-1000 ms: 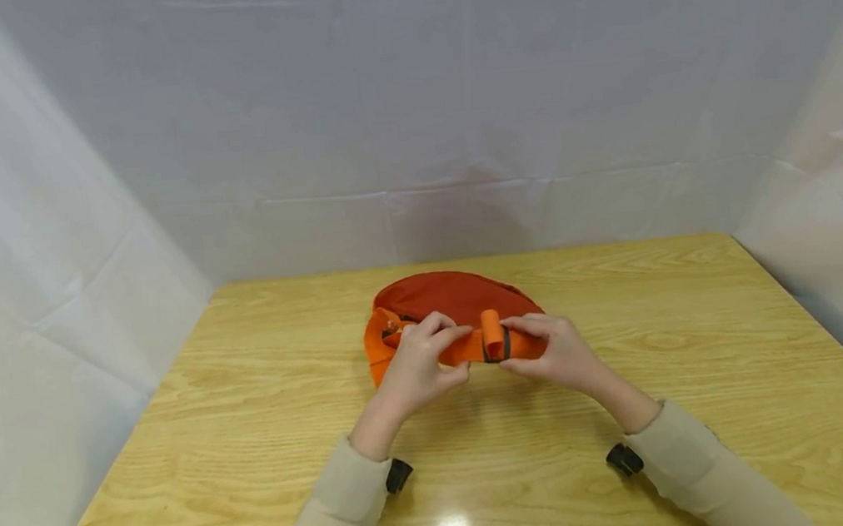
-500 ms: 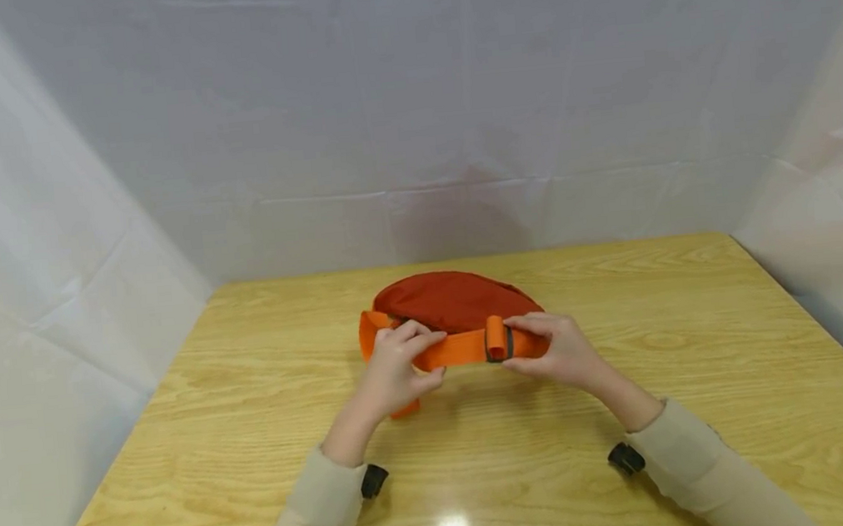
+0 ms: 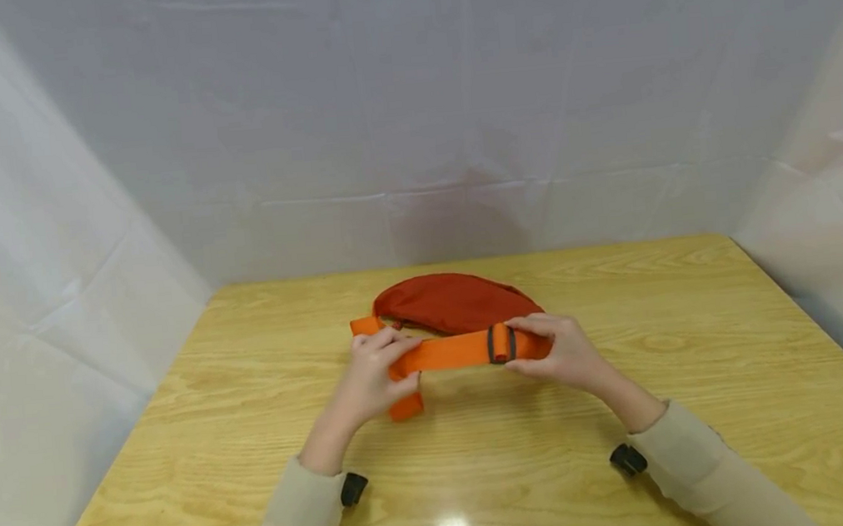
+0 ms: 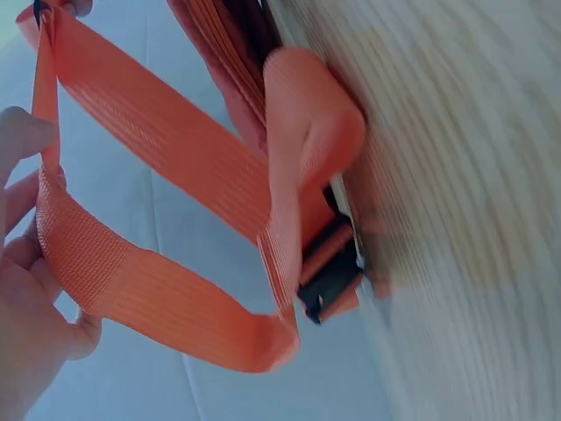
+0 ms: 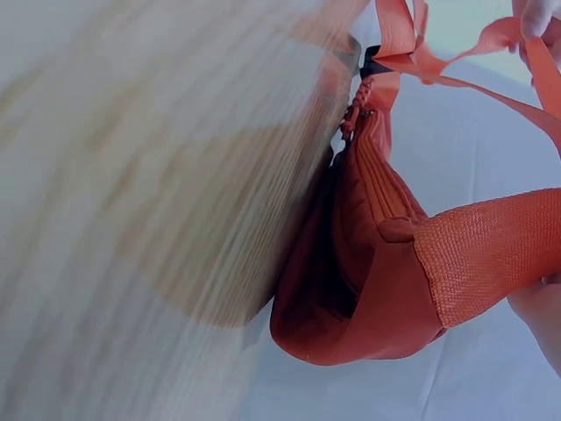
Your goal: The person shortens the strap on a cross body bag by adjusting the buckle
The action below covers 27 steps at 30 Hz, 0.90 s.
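My left hand (image 3: 374, 376) pinches the strap (image 3: 448, 352); my right hand (image 3: 563, 352) pinches it beside the slider (image 3: 491, 345), seemingly to hold it taut between.

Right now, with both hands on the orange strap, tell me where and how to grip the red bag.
Probably best to pinch the red bag by the middle of its arched far edge, coming from the far side. That edge shows uncovered in the head view, whereas the near side faces the orange strap, which the left hand and right hand hold.
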{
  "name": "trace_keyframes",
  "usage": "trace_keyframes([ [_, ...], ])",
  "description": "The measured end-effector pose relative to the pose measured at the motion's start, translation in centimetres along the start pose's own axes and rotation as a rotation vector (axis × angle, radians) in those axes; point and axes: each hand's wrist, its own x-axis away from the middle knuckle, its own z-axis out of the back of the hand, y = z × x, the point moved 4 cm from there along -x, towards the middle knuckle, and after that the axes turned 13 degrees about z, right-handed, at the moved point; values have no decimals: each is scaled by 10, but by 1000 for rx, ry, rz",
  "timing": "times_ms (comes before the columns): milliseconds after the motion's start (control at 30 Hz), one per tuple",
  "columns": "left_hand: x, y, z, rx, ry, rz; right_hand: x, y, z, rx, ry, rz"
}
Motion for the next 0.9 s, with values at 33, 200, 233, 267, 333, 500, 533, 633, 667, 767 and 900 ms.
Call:
trace_keyframes([
  [33, 1, -1, 1, 1, 3, 3, 0, 0, 1, 1, 6, 4],
  [200, 3, -6, 6, -4, 11, 10, 0, -2, 3, 6, 0, 16],
  [233, 3, -7, 7, -4, 9, 9, 0, -2, 3, 1, -4, 15],
  [267, 2, -7, 7, -5, 6, 11, 1, -2, 3, 0, -7, 16],
  [333, 2, -7, 7, -9, -2, 18, 1, -2, 3, -6, -13, 12],
  [500, 1, -7, 4, -40, -40, 53, 2, -2, 3, -22, -23, 1],
  [533, 0, -7, 4, -48, -52, 63, 2, -2, 4, -27, -23, -1],
  [633, 0, -7, 0, -75, -87, 92, 2, -3, 3, -43, -28, -10],
  [667, 0, -7, -1, -80, -95, 100, 2, -2, 3, -41, -33, -10],
  [767, -1, -6, -4, -78, -111, 108, 0, -2, 2, -42, -42, -11],
  [900, -4, 1, -9, -59, -101, 77, -1, -3, 1, -35, -50, -1],
])
